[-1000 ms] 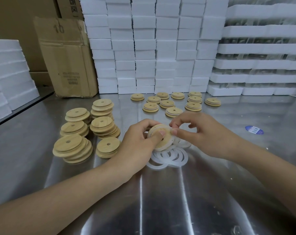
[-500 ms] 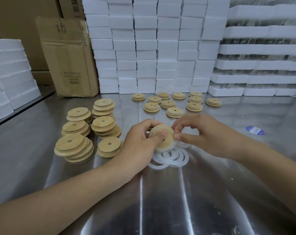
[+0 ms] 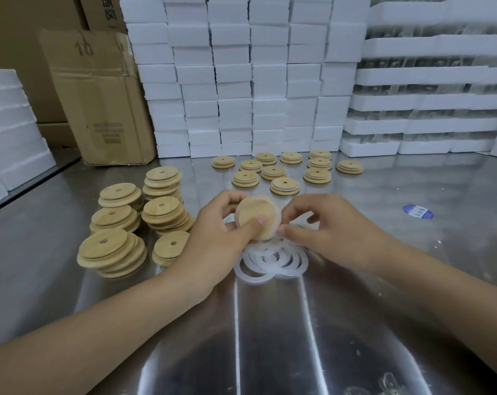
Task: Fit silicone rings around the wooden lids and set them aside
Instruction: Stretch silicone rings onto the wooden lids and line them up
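My left hand (image 3: 213, 238) grips the wooden lid (image 3: 254, 216), thumb on its face, just above the loose rings (image 3: 270, 260); right hand (image 3: 327, 232) pinches the silicone ring (image 3: 277, 220) at its edge. Lid looks light and stiff, ring floppy, so I'd grab the rim.

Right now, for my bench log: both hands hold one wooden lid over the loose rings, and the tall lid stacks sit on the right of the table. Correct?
Not quite. The head view shows the tall lid stacks on the left of the table, not the right. The rest holds: left hand and right hand hold one wooden lid over the loose rings.
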`<state>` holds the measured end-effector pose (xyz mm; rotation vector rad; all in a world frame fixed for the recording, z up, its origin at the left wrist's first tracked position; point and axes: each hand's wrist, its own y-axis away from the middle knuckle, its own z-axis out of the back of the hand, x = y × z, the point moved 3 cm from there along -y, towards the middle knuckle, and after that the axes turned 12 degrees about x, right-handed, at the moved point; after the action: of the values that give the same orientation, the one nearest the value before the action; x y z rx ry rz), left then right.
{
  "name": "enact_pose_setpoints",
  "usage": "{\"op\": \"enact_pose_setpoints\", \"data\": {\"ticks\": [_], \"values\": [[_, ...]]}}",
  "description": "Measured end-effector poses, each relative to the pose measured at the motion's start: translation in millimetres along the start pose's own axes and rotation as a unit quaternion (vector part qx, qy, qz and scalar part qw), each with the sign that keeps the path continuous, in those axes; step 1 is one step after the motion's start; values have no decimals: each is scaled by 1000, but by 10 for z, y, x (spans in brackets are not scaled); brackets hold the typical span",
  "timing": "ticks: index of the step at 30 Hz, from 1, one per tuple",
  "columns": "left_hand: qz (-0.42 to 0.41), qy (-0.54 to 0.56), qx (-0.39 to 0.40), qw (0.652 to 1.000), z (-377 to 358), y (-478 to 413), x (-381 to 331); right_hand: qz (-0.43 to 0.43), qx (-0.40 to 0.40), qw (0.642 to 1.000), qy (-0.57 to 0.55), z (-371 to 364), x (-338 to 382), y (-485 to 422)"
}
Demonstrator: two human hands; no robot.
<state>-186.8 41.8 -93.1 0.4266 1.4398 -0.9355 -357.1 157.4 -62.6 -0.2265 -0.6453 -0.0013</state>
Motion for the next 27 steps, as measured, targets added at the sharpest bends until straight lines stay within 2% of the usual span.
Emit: {"op": "enact_pose_setpoints", "data": {"ticks": [4, 11, 19, 27], "values": [[-12, -30, 20, 999, -14, 8, 12, 15, -30, 999, -38, 74, 42, 12], [-8, -3, 48, 999, -52, 33, -13, 48, -53, 996, -59, 67, 117, 25], [-30, -39, 66, 997, -89, 59, -77, 44, -74, 996, -31, 45, 166, 51], [-28, -54, 80, 995, -84, 47, -52, 37, -32, 996, -76, 66, 133, 6]]}}
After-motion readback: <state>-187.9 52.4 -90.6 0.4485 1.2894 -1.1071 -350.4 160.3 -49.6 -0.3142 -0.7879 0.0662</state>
